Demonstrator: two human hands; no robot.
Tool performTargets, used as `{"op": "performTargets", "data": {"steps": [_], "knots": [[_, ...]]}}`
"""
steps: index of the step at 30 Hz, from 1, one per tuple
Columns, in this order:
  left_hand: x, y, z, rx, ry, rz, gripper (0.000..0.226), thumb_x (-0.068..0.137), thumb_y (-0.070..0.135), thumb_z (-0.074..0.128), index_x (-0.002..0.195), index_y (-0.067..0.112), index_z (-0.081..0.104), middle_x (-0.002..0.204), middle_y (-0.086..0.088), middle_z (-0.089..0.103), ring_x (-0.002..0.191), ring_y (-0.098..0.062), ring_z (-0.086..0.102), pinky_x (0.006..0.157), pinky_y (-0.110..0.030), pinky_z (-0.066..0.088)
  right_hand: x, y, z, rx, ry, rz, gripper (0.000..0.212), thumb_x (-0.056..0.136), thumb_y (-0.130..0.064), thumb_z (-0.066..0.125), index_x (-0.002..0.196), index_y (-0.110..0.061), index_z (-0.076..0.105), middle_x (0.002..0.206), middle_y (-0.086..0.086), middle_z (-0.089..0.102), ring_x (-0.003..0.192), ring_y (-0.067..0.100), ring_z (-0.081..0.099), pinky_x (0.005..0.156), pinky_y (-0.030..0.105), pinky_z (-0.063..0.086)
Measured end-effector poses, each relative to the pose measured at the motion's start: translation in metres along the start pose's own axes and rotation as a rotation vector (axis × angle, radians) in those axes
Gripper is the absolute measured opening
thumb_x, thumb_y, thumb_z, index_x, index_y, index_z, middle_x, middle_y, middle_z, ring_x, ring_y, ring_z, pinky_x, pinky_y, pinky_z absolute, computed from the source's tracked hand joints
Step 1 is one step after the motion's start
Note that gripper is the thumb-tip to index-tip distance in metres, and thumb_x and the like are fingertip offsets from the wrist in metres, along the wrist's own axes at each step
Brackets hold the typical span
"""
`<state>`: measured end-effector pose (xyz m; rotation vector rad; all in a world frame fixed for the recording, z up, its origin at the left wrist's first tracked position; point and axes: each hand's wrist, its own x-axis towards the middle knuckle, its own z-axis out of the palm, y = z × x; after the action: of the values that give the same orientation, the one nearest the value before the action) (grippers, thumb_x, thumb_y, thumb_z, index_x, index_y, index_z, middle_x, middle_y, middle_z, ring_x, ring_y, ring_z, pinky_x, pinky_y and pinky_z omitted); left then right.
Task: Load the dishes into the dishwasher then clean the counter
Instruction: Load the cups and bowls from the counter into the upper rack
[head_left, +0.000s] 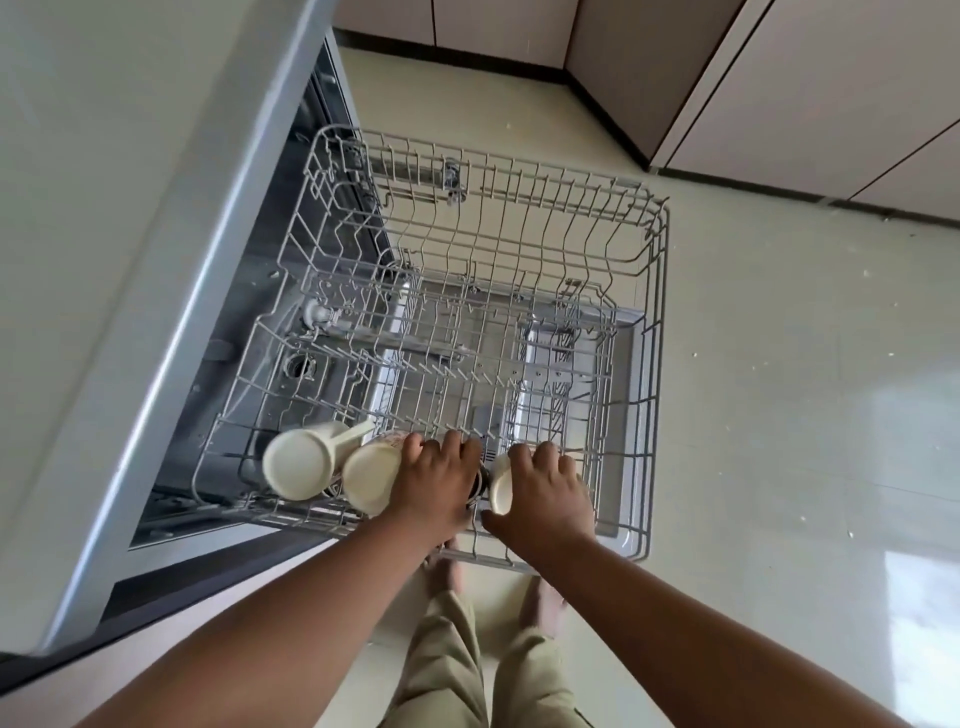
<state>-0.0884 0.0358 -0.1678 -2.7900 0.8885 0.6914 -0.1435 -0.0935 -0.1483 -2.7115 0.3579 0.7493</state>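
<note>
The grey wire upper rack of the dishwasher is pulled out over the floor. Along its near edge stand upside-down cream cups. The leftmost cream cup has its handle pointing away from me. Beside it a second cream cup is gripped by my left hand, whose fingers curl over its side. My right hand holds a third cream cup, mostly hidden under my palm. A dark object sits between my two hands, barely visible.
The lower rack and the open dishwasher door lie beneath the upper rack. The pale counter edge runs along the left. Beige cabinets stand at the far right. My feet are just below the rack's near edge.
</note>
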Motion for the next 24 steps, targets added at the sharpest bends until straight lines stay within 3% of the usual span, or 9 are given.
{"op": "performTargets", "data": {"steps": [4, 9, 14, 19, 24], "knots": [[0.002, 0.003, 0.002, 0.027, -0.038, -0.033, 0.072, 0.079, 0.036, 0.068, 0.136, 0.020, 0.026, 0.132, -0.007, 0.038, 0.118, -0.028, 0.048, 0.111, -0.044, 0.015, -0.003, 0.001, 0.006, -0.048, -0.026, -0.016, 0.074, 0.075, -0.061, 0.067, 0.129, -0.023, 0.033, 0.128, 0.006, 0.038, 0.119, 0.029, 0.042, 0.096, 0.039, 0.042], [0.003, 0.002, 0.002, 0.029, -0.093, -0.030, 0.091, 0.078, 0.056, 0.064, 0.146, 0.020, 0.016, 0.143, -0.010, 0.034, 0.131, -0.028, 0.038, 0.114, -0.046, 0.008, 0.001, 0.006, 0.006, -0.070, -0.109, -0.049, 0.081, 0.075, -0.064, 0.066, 0.134, -0.024, 0.028, 0.133, 0.007, 0.034, 0.120, 0.032, 0.042, 0.095, 0.042, 0.045], [0.000, -0.005, -0.005, -0.045, -0.162, -0.037, 0.089, 0.078, 0.063, 0.055, 0.148, 0.022, 0.020, 0.151, -0.007, 0.031, 0.139, -0.027, 0.028, 0.116, -0.051, 0.007, 0.006, 0.019, -0.006, -0.033, -0.250, -0.138, 0.098, 0.071, -0.069, 0.068, 0.145, -0.029, 0.018, 0.142, 0.006, 0.031, 0.125, 0.037, 0.047, 0.095, 0.046, 0.045], [-0.017, -0.010, -0.013, -0.104, -0.093, -0.047, 0.086, 0.081, 0.067, 0.049, 0.149, 0.023, 0.019, 0.156, -0.002, 0.025, 0.144, -0.025, 0.019, 0.117, -0.047, 0.004, 0.004, 0.029, -0.019, 0.050, -0.240, -0.156, 0.107, 0.067, -0.073, 0.069, 0.149, -0.031, 0.015, 0.149, 0.002, 0.031, 0.131, 0.033, 0.044, 0.101, 0.047, 0.044], [-0.051, -0.016, -0.036, -0.159, 0.012, -0.142, 0.084, 0.088, 0.065, 0.045, 0.153, 0.022, 0.013, 0.162, -0.004, 0.010, 0.148, -0.026, 0.006, 0.119, -0.043, 0.000, -0.005, 0.021, -0.045, -0.092, -0.175, -0.258, 0.103, 0.072, -0.074, 0.062, 0.151, -0.026, 0.015, 0.153, 0.004, 0.029, 0.139, 0.029, 0.032, 0.108, 0.047, 0.036]]}}
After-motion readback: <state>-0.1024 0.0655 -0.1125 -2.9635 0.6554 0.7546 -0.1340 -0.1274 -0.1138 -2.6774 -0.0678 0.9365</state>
